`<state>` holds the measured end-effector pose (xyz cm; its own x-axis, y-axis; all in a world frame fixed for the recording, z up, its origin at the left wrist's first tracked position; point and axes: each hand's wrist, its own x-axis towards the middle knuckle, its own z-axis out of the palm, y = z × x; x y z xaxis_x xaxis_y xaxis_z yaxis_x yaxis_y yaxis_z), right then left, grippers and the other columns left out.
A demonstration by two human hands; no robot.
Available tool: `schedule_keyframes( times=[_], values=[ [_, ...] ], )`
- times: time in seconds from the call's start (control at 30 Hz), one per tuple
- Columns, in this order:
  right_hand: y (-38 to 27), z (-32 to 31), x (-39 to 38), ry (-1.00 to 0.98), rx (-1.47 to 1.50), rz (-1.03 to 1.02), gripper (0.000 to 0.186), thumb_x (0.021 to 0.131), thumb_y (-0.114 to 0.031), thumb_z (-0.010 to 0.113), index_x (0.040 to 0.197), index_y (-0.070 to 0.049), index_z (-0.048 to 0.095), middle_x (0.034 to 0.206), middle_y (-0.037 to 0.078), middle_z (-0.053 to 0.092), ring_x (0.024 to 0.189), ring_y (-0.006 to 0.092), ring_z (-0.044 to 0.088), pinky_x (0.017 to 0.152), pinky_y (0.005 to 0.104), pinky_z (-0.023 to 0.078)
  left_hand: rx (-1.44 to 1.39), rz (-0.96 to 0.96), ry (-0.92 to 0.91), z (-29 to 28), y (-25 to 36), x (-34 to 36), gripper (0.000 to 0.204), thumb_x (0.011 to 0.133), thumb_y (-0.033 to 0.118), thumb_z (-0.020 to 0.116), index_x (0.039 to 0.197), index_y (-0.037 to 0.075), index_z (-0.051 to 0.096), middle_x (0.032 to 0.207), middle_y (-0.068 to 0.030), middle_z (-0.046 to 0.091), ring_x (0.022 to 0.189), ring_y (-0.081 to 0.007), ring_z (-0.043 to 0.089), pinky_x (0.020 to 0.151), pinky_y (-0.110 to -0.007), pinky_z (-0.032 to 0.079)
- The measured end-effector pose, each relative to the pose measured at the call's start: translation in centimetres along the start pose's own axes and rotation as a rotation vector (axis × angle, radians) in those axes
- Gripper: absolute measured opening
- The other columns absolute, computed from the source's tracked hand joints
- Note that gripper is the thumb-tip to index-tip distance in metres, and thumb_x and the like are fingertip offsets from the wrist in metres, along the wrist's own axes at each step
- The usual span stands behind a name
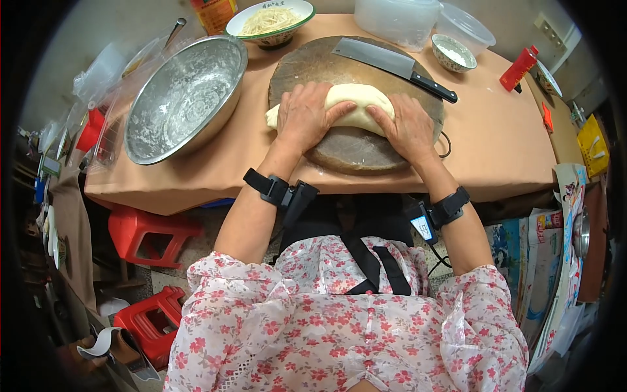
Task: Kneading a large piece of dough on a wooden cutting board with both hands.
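A thick pale roll of dough (356, 103) lies across a round wooden chopping board (356, 150). My left hand (304, 114) wraps over its left part, and a small end of dough sticks out past that hand. My right hand (406, 125) grips the right end, its fingers curled over the far side. Both thumbs press on the near side and point toward each other. Behind the dough, a cleaver (375, 57) with a black handle rests on the board, its handle reaching over the right edge near my right hand.
Left of the board stands a large flour-dusted metal bowl (186, 98). At the back are a bowl of noodles (271, 21), a clear plastic tub (397, 19) and a small bowl of white powder (453, 52). A red bottle (519, 68) stands at right. Red stools (153, 232) are below.
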<state>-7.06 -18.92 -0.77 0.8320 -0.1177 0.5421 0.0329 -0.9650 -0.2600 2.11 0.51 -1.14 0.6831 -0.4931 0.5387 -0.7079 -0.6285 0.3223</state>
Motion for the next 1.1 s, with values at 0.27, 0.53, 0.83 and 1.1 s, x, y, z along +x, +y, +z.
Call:
schedule_keyframes(
  times=[0.27,0.53,0.83,1.1],
  values=[
    [-0.01,-0.06,-0.07,-0.005,-0.019,0.0,0.05,0.09,-0.057,0.058,0.094,-0.008,0.066,0.09,0.011,0.063,0.087,0.0313,0.06,0.075,0.043,0.049,0.009,0.0,0.012,0.17,0.1,-0.04,0.057,0.087,0.064,0.056,0.104,0.01,0.066,0.099,-0.0098,0.065,0.097,-0.029,0.058,0.083,-0.041,0.04],
    [0.25,0.0,-0.08,0.027,0.002,-0.023,0.05,0.089,-0.057,0.058,0.092,-0.008,0.065,0.089,0.011,0.063,0.085,0.0311,0.06,0.073,0.0433,0.05,0.009,0.009,0.033,0.25,0.18,-0.08,0.057,0.087,0.063,0.057,0.108,0.011,0.066,0.099,-0.009,0.065,0.095,-0.0289,0.058,0.083,-0.041,0.04],
    [0.39,0.57,-0.21,0.071,0.021,-0.041,0.05,0.089,-0.057,0.058,0.09,-0.008,0.065,0.086,0.011,0.063,0.084,0.0311,0.061,0.072,0.0426,0.05,0.006,0.01,0.036,0.27,-0.02,-0.06,0.056,0.088,0.063,0.056,0.107,0.011,0.067,0.1,-0.009,0.065,0.097,-0.0291,0.058,0.084,-0.041,0.041],
    [0.3,0.31,-0.18,0.069,0.042,-0.017,0.05,0.09,-0.058,0.058,0.091,-0.009,0.066,0.087,0.011,0.064,0.086,0.0309,0.061,0.074,0.0429,0.05,0.028,-0.013,-0.034,-0.22,0.23,0.29,0.054,0.089,0.061,0.055,0.106,0.011,0.066,0.099,-0.0096,0.066,0.097,-0.0304,0.058,0.084,-0.043,0.041]
  ],
)
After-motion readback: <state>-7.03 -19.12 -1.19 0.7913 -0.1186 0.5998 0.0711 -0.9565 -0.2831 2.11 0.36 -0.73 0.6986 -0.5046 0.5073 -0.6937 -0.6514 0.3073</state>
